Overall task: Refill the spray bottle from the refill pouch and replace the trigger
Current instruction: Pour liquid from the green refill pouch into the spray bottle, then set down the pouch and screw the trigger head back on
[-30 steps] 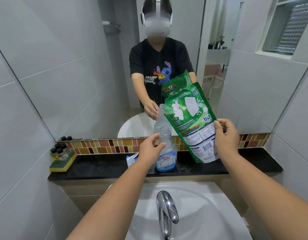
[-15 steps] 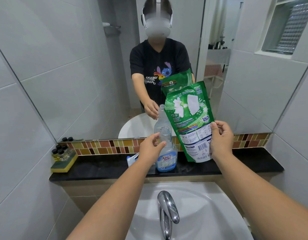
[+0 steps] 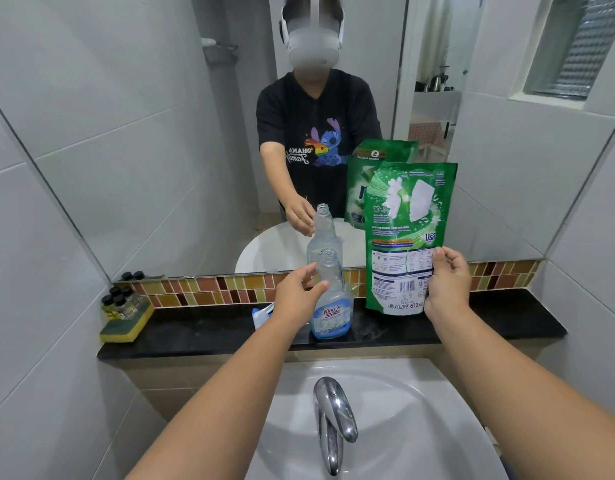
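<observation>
The clear spray bottle (image 3: 332, 308), with a blue label and an open neck without its trigger, stands on the black ledge (image 3: 212, 332). My left hand (image 3: 295, 294) holds it at the shoulder, thumb in front and fingers at its left side. To the right, my right hand (image 3: 448, 285) grips the green refill pouch (image 3: 408, 230) by its lower right edge. The pouch stands upright, its bottom just above the ledge and its top apart from the bottle's neck. A white and blue part, probably the trigger (image 3: 261, 315), lies on the ledge, mostly hidden behind my left wrist.
A yellow-green sponge (image 3: 126, 329) carrying several small dark-capped bottles (image 3: 120, 301) sits at the ledge's left end. The mirror behind the ledge reflects the bottle and pouch. Below are the white sink (image 3: 420, 427) and its chrome tap (image 3: 333, 417). Tiled walls close in on both sides.
The pouch has swung from leaning over the bottle to upright and moved right and down. My left hand stays at the bottle, its fingers a little looser.
</observation>
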Action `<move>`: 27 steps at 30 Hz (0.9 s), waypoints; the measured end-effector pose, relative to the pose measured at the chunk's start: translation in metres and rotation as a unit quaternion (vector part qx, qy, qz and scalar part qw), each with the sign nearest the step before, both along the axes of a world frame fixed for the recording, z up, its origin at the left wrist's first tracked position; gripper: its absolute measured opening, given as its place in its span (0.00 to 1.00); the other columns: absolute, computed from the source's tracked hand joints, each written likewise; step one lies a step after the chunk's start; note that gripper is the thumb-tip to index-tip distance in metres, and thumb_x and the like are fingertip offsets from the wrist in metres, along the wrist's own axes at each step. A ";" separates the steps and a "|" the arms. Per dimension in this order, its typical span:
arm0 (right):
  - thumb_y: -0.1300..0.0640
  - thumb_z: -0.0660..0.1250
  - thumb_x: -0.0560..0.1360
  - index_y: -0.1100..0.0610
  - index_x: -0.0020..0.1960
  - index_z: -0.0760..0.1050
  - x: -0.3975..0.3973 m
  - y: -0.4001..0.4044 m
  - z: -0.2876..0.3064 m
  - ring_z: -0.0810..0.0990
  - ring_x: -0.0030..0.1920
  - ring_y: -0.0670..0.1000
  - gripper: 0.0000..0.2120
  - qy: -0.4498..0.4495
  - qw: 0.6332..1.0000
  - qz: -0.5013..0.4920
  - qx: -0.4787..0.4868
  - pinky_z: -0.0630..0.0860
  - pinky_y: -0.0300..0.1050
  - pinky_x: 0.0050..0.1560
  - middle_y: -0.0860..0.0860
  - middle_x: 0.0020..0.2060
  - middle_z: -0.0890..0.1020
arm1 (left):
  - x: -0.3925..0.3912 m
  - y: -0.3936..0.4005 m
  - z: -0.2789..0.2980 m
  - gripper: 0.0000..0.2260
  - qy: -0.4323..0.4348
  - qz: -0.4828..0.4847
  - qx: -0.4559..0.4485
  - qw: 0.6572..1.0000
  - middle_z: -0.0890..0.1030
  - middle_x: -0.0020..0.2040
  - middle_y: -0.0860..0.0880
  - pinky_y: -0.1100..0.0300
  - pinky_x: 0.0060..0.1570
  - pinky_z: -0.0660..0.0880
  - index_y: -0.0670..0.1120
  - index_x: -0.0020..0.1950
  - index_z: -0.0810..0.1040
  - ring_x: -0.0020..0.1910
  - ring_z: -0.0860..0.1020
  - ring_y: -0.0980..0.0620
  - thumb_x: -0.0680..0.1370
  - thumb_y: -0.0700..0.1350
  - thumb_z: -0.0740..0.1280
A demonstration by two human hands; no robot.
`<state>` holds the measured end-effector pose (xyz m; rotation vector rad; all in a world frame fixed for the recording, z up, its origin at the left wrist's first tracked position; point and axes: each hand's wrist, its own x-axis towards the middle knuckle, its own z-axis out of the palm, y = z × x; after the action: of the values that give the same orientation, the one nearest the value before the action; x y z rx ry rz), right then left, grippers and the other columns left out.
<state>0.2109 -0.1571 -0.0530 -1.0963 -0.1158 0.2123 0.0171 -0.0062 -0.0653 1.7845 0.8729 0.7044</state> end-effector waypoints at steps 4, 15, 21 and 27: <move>0.59 0.63 0.80 0.52 0.44 0.75 0.009 -0.006 -0.006 0.83 0.41 0.48 0.07 0.006 1.000 -0.022 -0.009 0.80 0.46 0.43 0.51 0.41 0.82 | 0.000 -0.002 -0.001 0.22 0.003 -0.001 -0.008 1.000 0.77 0.64 0.54 0.67 0.39 0.75 0.54 0.68 0.74 0.55 0.74 0.60 0.74 0.48 0.72; 0.58 0.63 0.79 0.49 0.44 0.74 0.042 -0.026 -0.059 0.80 0.44 0.49 0.07 -0.010 0.996 -0.047 -0.074 0.79 0.49 0.49 0.49 0.41 0.80 | -0.002 -0.007 -0.010 0.24 -0.018 -0.018 -0.038 0.999 0.77 0.63 0.54 0.61 0.45 0.79 0.52 0.70 0.72 0.57 0.76 0.58 0.74 0.45 0.72; 0.59 0.63 0.79 0.47 0.42 0.75 0.056 -0.018 -0.079 0.79 0.37 0.41 0.10 -0.005 0.997 -0.032 -0.068 0.76 0.42 0.41 0.46 0.38 0.80 | 0.002 -0.010 -0.014 0.23 -0.028 0.016 -0.021 0.999 0.78 0.61 0.57 0.64 0.45 0.78 0.53 0.68 0.74 0.58 0.76 0.60 0.74 0.46 0.73; 0.61 0.62 0.79 0.49 0.44 0.74 0.072 -0.008 -0.100 0.78 0.41 0.46 0.09 -0.013 0.999 -0.002 -0.052 0.76 0.45 0.45 0.48 0.40 0.80 | 0.002 -0.012 -0.021 0.23 -0.019 0.036 0.014 0.999 0.78 0.60 0.57 0.67 0.44 0.74 0.53 0.68 0.74 0.58 0.75 0.59 0.74 0.47 0.73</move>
<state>0.2829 -0.1649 -0.1528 -1.2026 -0.1263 0.2023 0.0191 -0.0186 -0.0866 1.7655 0.9091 0.7982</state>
